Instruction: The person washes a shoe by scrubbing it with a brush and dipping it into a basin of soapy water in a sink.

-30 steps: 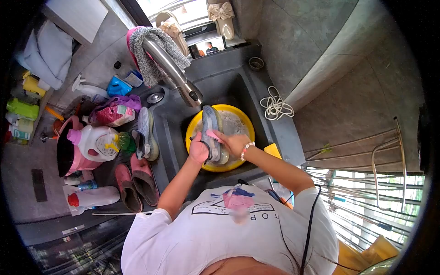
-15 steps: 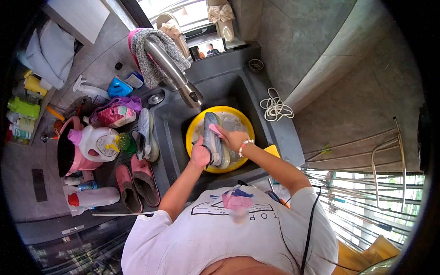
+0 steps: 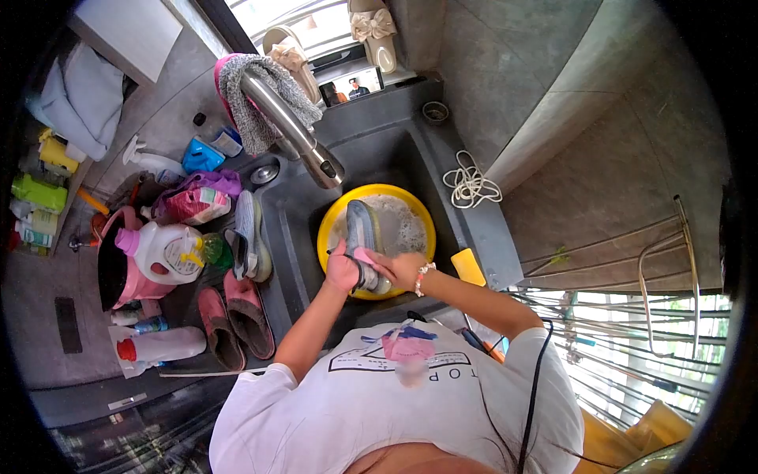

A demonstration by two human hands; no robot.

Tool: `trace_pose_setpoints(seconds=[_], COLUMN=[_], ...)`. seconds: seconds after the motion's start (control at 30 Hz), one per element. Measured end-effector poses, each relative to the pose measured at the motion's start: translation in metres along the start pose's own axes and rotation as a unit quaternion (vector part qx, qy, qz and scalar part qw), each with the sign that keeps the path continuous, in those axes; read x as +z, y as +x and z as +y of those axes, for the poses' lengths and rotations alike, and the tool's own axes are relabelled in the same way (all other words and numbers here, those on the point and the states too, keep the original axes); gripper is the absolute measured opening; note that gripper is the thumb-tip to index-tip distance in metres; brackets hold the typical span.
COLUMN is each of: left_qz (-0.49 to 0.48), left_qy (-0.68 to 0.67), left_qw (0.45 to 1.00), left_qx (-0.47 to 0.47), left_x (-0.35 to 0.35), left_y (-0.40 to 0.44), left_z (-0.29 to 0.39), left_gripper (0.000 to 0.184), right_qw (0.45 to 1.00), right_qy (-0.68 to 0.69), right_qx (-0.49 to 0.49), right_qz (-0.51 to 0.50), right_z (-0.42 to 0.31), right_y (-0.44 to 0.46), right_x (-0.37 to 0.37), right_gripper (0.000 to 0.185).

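Observation:
A grey striped shoe is held over a yellow basin of soapy water in the sink. My left hand grips the shoe at its near end, by the opening. Closed round a small pink scrubbing brush, my right hand presses it on the near part of the shoe. The brush's bristles are hidden. A beaded bracelet is on my right wrist.
A faucet draped with a grey cloth overhangs the dark sink. Left of it stand another grey shoe, pink boots and a detergent jug. White laces and a yellow block lie right.
My right hand has moved the brush down the shoe toward me, near my left hand. The shoe has shifted slightly, and more suds show in the basin.

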State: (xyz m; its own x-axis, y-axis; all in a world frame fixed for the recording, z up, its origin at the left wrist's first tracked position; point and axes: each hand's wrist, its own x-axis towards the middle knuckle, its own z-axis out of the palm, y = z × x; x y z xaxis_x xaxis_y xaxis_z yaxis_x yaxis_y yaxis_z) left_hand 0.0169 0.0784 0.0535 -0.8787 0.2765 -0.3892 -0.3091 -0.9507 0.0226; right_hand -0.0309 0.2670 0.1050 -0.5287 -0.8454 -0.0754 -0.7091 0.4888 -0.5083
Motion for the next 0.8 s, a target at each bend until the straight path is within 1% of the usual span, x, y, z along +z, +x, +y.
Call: trace_pose_setpoints(seconds=[0.03,0.1,0.13,0.17,0.2,0.23,0.27,0.3,0.33,0.37,0.43,0.47,0.5,0.53,0.57,0.6,0.63,0.67,0.7,0.73,0.77,0.8], left_qz=[-0.001,0.029,0.034,-0.027,-0.078,0.044,-0.031,-0.026,0.035,0.040,-0.024,-0.085,-0.086,-0.092,-0.096,-0.090,-0.090,-0.064,-0.038,-0.070,-0.070,-0.107], left_qy=[0.000,0.024,0.021,0.022,0.018,0.113,0.066,0.082,0.109,0.106,0.058,0.011,0.009,0.015,0.021,0.028,0.028,0.031,0.034,-0.034,-0.033,-0.003], left_qw=[1.000,0.999,0.999,0.999,0.997,0.991,0.997,0.996,0.990,0.991,0.996,0.996,0.996,0.995,0.995,0.995,0.995,0.997,0.997,0.996,0.996,0.994], left_qx=[0.000,0.016,0.016,0.004,-0.009,0.058,0.008,0.023,0.082,0.078,0.070,0.031,0.034,0.015,-0.005,0.014,0.014,0.038,0.062,0.038,0.038,0.030], left_x=[0.003,0.006,-0.002,-0.011,-0.022,-0.001,-0.012,0.001,0.024,0.021,0.011,0.004,0.005,0.007,0.007,0.004,0.007,0.014,0.018,0.011,0.002,-0.004], left_y=[0.000,-0.003,0.000,0.007,0.008,0.003,0.007,0.011,0.011,0.014,0.019,0.018,0.018,0.016,0.012,0.014,0.017,0.017,0.018,0.024,0.023,0.018], left_z=[-0.001,-0.004,-0.003,0.001,0.002,-0.004,0.006,0.003,-0.007,-0.006,0.010,0.015,0.015,0.014,0.013,0.014,0.015,0.015,0.015,0.018,0.021,0.023], left_gripper=[0.052,0.053,0.053,0.052,0.051,0.048,0.048,0.049,0.051,0.051,0.052,0.052,0.052,0.052,0.052,0.052,0.052,0.051,0.051,0.052,0.052,0.052], right_qw=[1.000,0.999,0.998,0.996,0.999,0.999,0.999,0.996,0.992,0.992,0.998,0.998,0.999,0.996,0.996,0.998,0.998,0.998,0.998,0.996,0.994,0.997], right_qy=[-0.001,0.004,-0.026,-0.051,-0.020,0.016,-0.021,-0.045,0.012,-0.016,-0.014,-0.014,-0.034,-0.052,-0.048,-0.055,-0.063,-0.030,-0.030,-0.038,-0.044,-0.018], right_qx=[0.000,-0.016,-0.033,-0.048,-0.040,-0.028,0.034,0.063,0.041,0.019,0.029,0.028,-0.014,-0.056,-0.058,-0.032,-0.006,0.047,0.048,0.056,0.065,0.073], right_qz=[0.001,-0.041,-0.044,-0.050,-0.006,0.034,0.018,0.039,0.120,0.127,0.048,0.047,0.004,-0.040,-0.042,-0.023,-0.003,0.026,0.025,0.052,0.079,0.021], right_z=[0.001,0.002,0.010,0.021,0.033,0.043,0.035,0.060,0.055,0.055,0.031,0.019,0.008,0.002,0.005,0.016,0.026,0.033,0.036,0.040,0.044,0.030], right_y=[-0.003,-0.007,-0.003,0.007,0.021,0.037,0.045,0.070,0.073,0.075,0.054,0.040,0.022,0.014,0.020,0.035,0.051,0.069,0.071,0.074,0.077,0.058], right_x=[-0.004,-0.009,-0.010,-0.009,0.000,0.010,-0.021,-0.014,-0.031,-0.027,-0.028,-0.032,-0.036,-0.037,-0.034,-0.033,-0.036,-0.041,-0.035,-0.027,-0.019,-0.014], right_gripper=[0.043,0.043,0.045,0.047,0.044,0.042,0.042,0.042,0.041,0.042,0.042,0.042,0.043,0.043,0.043,0.043,0.043,0.043,0.043,0.043,0.043,0.043])
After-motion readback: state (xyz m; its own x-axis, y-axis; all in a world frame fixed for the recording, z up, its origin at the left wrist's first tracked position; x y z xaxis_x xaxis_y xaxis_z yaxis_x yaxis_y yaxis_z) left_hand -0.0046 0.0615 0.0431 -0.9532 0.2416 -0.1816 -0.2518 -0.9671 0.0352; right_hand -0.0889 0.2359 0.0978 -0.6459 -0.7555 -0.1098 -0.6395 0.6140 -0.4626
